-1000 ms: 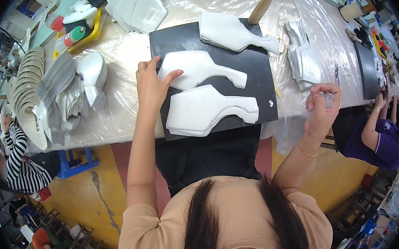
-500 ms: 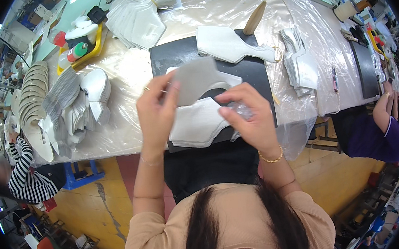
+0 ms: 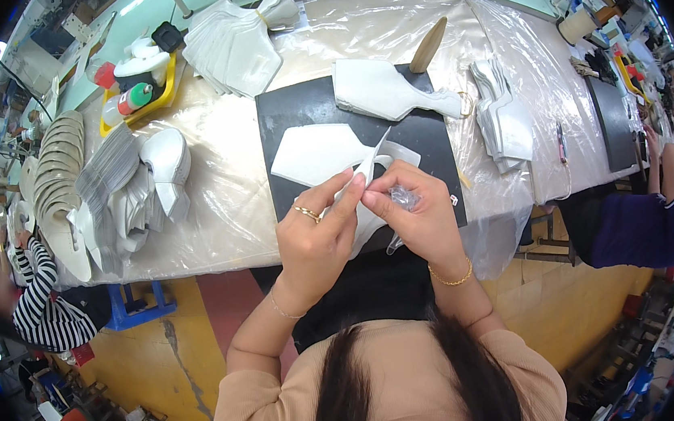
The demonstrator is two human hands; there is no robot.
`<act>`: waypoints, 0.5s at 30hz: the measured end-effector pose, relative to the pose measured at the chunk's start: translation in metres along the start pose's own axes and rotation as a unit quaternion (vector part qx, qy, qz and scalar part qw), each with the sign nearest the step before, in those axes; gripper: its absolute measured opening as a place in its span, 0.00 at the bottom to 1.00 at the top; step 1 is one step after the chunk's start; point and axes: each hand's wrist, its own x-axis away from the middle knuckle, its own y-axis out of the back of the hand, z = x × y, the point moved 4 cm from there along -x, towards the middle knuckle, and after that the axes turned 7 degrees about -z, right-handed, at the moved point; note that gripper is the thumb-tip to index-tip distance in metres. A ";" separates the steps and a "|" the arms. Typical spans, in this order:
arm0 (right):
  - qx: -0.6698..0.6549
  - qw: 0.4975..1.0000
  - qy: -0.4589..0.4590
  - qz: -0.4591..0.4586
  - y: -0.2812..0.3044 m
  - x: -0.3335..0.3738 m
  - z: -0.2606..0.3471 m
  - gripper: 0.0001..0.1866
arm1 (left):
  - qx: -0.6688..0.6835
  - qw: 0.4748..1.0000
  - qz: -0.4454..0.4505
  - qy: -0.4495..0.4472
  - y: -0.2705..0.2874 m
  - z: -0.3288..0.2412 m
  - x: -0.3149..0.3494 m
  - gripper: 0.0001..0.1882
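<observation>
My left hand pinches a thin, pale, cut-out sheet piece, which stands nearly edge-on above the black board. Close beside it, my right hand has its thumb and index finger closed on the same piece. A crumpled bit of clear plastic sits in the curl of that right hand. On the board, just beyond my hands, lies a white shaped piece. More white material shows below my fingers, mostly hidden by them. A stack of similar white pieces rests at the board's far side.
A pointed wooden tool stands by the stack. White bundles lie right, more at the back. Left are curved beige pieces and a yellow tray with bottles. People sit at both sides.
The held piece has turned from showing its grey face to nearly edge-on. My hands have come together and nearer to me, and my right hand now grips the piece too.
</observation>
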 end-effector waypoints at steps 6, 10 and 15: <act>-0.003 1.000 -0.010 0.015 0.001 0.001 -0.003 0.06 | -0.006 1.000 0.024 0.006 -0.001 -0.005 0.003 0.21; -0.027 0.999 0.018 0.027 0.000 0.001 -0.002 0.06 | 0.082 0.993 0.046 0.068 0.002 -0.002 0.006 0.19; -0.062 0.995 0.050 0.057 -0.002 0.005 0.002 0.04 | 0.408 0.831 0.085 0.368 -0.001 0.011 0.015 0.21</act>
